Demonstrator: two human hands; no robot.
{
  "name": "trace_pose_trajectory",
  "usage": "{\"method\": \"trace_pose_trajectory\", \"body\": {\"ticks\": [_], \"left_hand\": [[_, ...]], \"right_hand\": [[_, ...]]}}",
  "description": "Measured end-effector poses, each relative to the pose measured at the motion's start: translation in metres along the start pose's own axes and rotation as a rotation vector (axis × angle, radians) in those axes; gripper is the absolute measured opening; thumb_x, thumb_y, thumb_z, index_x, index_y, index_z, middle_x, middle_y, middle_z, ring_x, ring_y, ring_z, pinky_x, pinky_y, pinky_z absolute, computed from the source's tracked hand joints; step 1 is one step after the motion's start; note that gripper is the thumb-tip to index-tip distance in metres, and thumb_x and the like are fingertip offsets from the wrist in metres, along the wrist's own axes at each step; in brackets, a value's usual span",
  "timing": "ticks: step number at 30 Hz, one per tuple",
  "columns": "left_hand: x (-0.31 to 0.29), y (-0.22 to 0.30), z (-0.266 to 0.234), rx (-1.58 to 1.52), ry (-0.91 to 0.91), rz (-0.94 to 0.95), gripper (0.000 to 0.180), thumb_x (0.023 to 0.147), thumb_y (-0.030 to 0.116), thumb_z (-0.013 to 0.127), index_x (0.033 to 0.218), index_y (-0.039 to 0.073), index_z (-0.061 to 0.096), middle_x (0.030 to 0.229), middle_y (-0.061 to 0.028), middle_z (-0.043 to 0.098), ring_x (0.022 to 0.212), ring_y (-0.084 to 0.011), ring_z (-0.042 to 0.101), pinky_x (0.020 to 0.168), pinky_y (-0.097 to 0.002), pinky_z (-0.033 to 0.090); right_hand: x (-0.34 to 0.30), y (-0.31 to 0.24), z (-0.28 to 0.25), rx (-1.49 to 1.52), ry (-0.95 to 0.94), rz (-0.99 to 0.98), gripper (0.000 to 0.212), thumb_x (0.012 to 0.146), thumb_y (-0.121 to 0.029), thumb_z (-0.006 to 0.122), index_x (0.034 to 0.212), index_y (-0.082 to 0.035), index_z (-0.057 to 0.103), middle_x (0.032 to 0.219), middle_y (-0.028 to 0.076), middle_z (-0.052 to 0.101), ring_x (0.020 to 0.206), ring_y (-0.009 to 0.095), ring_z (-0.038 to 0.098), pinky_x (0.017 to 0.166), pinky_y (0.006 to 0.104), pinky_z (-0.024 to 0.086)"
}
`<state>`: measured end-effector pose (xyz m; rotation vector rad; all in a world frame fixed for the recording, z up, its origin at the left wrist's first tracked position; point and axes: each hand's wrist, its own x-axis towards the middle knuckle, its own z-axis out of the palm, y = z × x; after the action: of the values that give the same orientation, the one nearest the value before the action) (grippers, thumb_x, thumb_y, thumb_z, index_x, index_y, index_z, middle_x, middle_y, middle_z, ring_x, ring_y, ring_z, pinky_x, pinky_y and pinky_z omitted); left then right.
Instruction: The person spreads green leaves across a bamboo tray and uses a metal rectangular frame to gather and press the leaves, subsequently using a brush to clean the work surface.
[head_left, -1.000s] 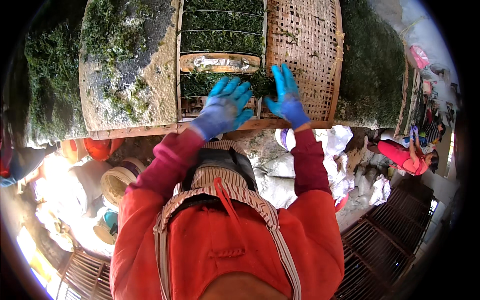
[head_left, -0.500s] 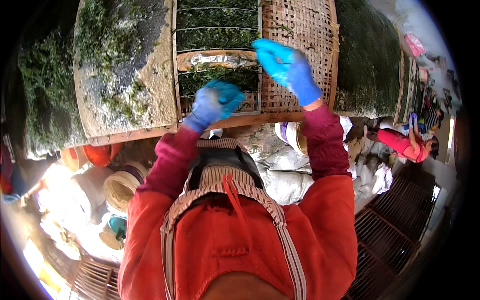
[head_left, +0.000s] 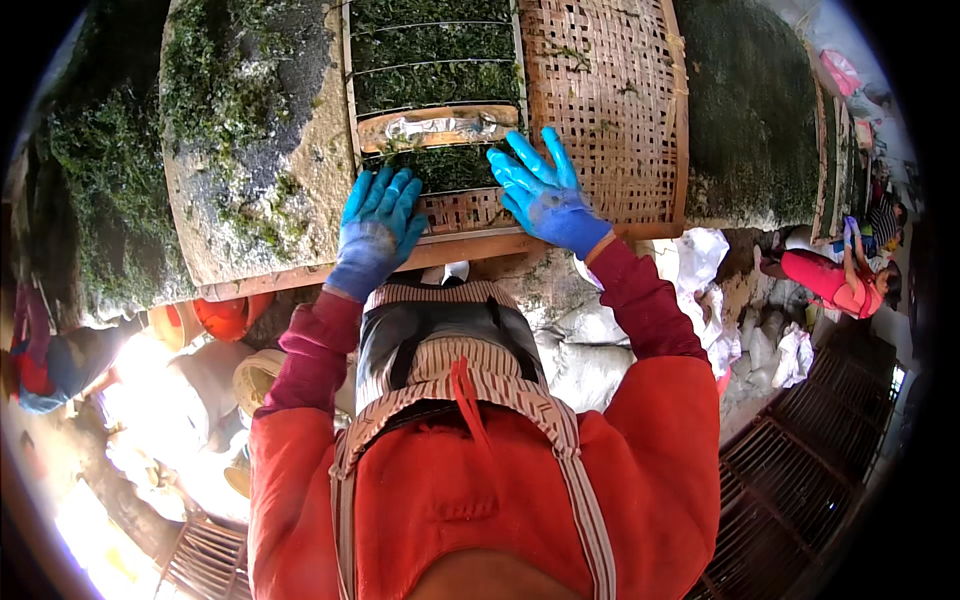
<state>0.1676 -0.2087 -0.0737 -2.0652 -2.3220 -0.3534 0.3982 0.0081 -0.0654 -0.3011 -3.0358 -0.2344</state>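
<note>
Both my hands wear blue gloves. My left hand (head_left: 378,228) rests with fingers stretched out at the near left corner of a narrow frame (head_left: 350,100). My right hand (head_left: 548,198) has its fingers spread over the near right side of that frame, beside the woven mat (head_left: 605,95). Neither hand grips anything. Chopped green plant matter (head_left: 432,85) fills the frame between thin crossbars. Across it, just beyond my hands, lies a wooden piece (head_left: 372,133) with a silvery wrapping along its middle. Bare woven mat shows at the frame's near end.
On the left is a pale board (head_left: 310,215) with scattered green bits; a dark green-covered surface (head_left: 745,120) lies on the right. An orange-red container (head_left: 225,318) and white sacks (head_left: 590,365) stand below the table edge. Another person (head_left: 830,280) is at far right.
My left hand has opened from a curled shape and moved left to the frame's corner. My right hand has come nearer, with its fingers now spread. The wooden piece stays in place.
</note>
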Motion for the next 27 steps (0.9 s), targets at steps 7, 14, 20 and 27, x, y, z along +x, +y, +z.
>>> {"method": "trace_pose_trajectory", "body": {"ticks": [7,14,20,27], "left_hand": [[-0.009,-0.017,-0.018,0.023,0.292,-0.382,0.062,0.092,0.033,0.067,0.145,0.010,0.048,0.152,-0.0158,0.046,0.143,-0.0395,0.037,0.122,-0.0527,0.019],[0.020,0.026,0.017,-0.058,0.008,-0.148,0.054,0.094,0.039,0.062,0.138,0.008,0.053,0.139,-0.0164,0.056,0.135,-0.0352,0.047,0.119,-0.0459,0.028],[0.006,0.008,0.003,-0.007,-0.017,-0.110,0.053,0.095,0.037,0.058,0.139,0.008,0.055,0.150,-0.0118,0.049,0.143,-0.0310,0.039,0.122,-0.0492,0.022],[0.001,0.003,-0.003,0.017,0.109,-0.192,0.056,0.094,0.038,0.059,0.139,0.005,0.056,0.149,-0.0114,0.050,0.146,-0.0322,0.035,0.122,-0.0570,0.019]], "right_hand": [[0.005,0.005,0.004,0.532,0.421,0.436,0.042,0.094,-0.031,0.065,0.130,-0.009,0.064,0.138,0.012,0.059,0.137,0.033,0.046,0.119,0.0528,0.029],[0.045,-0.075,0.013,0.310,0.406,0.565,0.053,0.097,-0.034,0.060,0.139,-0.003,0.051,0.149,0.020,0.046,0.139,0.038,0.043,0.119,0.0480,0.030],[0.021,-0.046,0.021,0.241,0.181,-0.032,0.043,0.094,-0.026,0.058,0.134,-0.011,0.061,0.147,0.010,0.053,0.135,0.027,0.050,0.121,0.0442,0.030],[0.025,-0.012,-0.010,0.345,0.181,-0.157,0.044,0.091,-0.022,0.063,0.133,-0.008,0.061,0.144,0.010,0.055,0.130,0.027,0.054,0.115,0.0456,0.038]]}}
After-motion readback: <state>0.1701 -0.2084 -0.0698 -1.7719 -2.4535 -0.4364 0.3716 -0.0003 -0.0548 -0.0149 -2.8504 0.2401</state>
